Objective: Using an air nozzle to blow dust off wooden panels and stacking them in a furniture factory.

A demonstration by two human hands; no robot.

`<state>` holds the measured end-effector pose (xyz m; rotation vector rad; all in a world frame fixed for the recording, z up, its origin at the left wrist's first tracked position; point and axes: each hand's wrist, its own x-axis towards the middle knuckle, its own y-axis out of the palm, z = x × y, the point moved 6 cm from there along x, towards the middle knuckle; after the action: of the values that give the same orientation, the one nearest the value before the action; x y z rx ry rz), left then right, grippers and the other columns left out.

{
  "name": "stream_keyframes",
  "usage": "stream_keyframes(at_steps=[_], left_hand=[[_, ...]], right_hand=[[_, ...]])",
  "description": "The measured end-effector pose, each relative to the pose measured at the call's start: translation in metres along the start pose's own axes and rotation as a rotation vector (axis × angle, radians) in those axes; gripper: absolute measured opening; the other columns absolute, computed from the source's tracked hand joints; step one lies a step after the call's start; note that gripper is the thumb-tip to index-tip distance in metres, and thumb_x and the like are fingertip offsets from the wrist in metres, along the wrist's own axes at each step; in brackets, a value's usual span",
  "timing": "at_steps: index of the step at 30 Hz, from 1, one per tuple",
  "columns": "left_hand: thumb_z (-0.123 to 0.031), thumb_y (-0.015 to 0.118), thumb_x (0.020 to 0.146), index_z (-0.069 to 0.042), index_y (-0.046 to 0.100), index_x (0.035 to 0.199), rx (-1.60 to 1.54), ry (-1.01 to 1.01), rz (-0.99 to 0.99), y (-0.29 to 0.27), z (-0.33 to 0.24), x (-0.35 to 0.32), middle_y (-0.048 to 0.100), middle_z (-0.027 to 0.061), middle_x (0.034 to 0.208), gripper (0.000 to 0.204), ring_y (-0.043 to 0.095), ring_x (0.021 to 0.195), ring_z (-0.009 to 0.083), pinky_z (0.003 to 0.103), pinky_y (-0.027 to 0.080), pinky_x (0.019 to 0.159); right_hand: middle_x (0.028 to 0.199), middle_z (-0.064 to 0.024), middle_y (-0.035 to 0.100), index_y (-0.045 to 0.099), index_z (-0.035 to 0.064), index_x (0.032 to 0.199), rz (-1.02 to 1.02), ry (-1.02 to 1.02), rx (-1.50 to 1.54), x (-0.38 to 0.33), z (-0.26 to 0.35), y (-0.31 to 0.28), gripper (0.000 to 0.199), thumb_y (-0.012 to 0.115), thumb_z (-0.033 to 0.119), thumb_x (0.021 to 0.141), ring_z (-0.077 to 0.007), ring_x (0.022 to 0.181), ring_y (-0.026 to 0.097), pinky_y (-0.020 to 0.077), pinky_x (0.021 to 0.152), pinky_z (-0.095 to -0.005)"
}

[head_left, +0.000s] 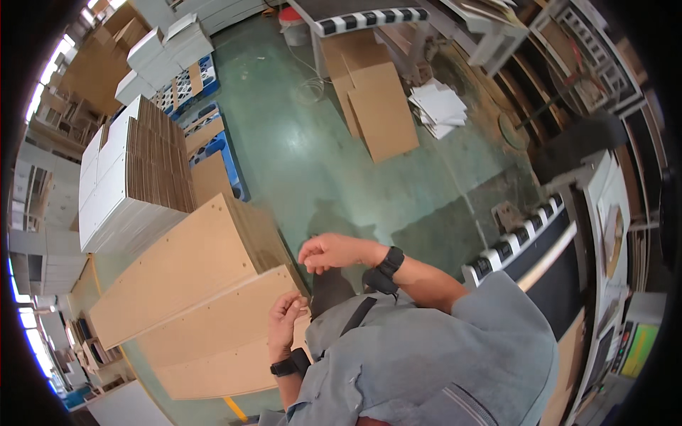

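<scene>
Tan boards [181, 263], green floor [277, 142] (black-and-white striped edging [373, 20]).

Ok so I'm seeing a panel stack [174, 266] just left of the left hand [286, 312], board pile [142, 163] beyond it. Well ahead of the right hand [328, 252] there's cardboard [387, 113], loose sheets [439, 108] to its right. Bench [568, 287]'s off to that hand's right.

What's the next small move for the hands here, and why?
I'd probably bring the right hand to the right end of the nearer tan boards: it looks empty, while the left hand is by that end, contact unclear.
</scene>
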<state>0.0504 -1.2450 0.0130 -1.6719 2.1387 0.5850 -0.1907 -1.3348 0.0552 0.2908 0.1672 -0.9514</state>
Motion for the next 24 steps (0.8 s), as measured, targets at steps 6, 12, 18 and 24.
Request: stream_keyframes(at_steps=[6,12,18,24], left_hand=[[-0.013,0.066,0.104,0.001,0.064,0.131,-0.037,-0.018,0.168,-0.003,-0.121,0.155,0.073,0.0115,0.115,0.031,0.071,0.102,0.0193,0.033,0.061,0.081],[-0.015,0.069,0.101,0.0,0.065,0.131,-0.153,-0.015,0.23,-0.015,-0.234,0.268,0.075,0.0105,0.109,0.033,0.073,0.094,0.0175,0.029,0.06,0.074],[-0.018,0.066,0.105,-0.001,0.065,0.131,-0.141,0.009,0.232,-0.024,-0.332,0.405,0.076,0.0127,0.11,0.031,0.075,0.093,0.0204,0.031,0.061,0.074],[-0.018,0.066,0.105,-0.002,0.065,0.13,-0.069,-0.04,0.085,-0.034,-0.39,0.574,0.076,0.0113,0.106,0.03,0.075,0.089,0.0188,0.031,0.061,0.072]], right_hand=[[0.101,-0.0073,0.074,0.066,0.0004,0.124,0.025,0.224,-0.042,0.136,0.009,-0.096,0.03,0.061,0.023,0.104,-0.0148,0.085,0.069,0.0563,0.076,-0.0304],[0.106,-0.0066,0.073,0.065,0.0008,0.125,0.003,0.202,-0.002,0.258,0.127,-0.176,0.03,0.061,0.023,0.105,-0.0146,0.091,0.069,0.0574,0.081,-0.0317],[0.105,-0.0061,0.073,0.066,0.0007,0.126,-0.042,0.097,-0.049,0.378,0.172,-0.274,0.031,0.061,0.023,0.105,-0.0136,0.09,0.068,0.0565,0.081,-0.031],[0.104,-0.0063,0.073,0.066,0.001,0.125,0.102,0.095,0.001,0.498,0.183,-0.402,0.032,0.06,0.025,0.104,-0.0131,0.087,0.067,0.0548,0.077,-0.0297]])
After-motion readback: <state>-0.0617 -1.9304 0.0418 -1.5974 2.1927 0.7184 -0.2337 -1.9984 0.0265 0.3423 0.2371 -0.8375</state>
